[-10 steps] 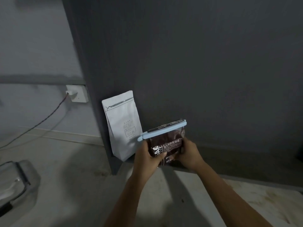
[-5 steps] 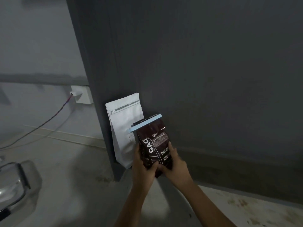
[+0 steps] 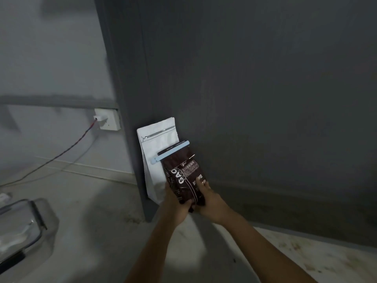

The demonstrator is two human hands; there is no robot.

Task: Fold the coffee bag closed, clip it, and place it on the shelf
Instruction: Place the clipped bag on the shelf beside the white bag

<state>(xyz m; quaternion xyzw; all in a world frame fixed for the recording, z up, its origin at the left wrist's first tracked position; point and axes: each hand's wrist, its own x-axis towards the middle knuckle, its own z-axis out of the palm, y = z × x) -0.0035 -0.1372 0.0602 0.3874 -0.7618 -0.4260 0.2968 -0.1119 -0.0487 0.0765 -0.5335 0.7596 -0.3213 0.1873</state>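
Both hands, left hand (image 3: 177,203) and right hand (image 3: 210,199), grip the clipped coffee bag (image 3: 185,176) upright, placing it beside the white bag (image 3: 157,160) at nine o'clock; next, lower and release.

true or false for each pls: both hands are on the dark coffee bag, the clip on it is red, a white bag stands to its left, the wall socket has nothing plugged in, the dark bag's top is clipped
1. Both hands hold the dark coffee bag. True: the left hand and the right hand grip its lower part.
2. The clip is red. False: the clip is light blue.
3. A white bag stands to the left of the dark one. True: the white bag stands upright against the dark panel, partly behind the dark bag.
4. The wall socket has nothing plugged in. False: a plug with a reddish cable sits in the wall socket.
5. The dark bag's top is clipped. True: the clip runs across it just below the top edge.
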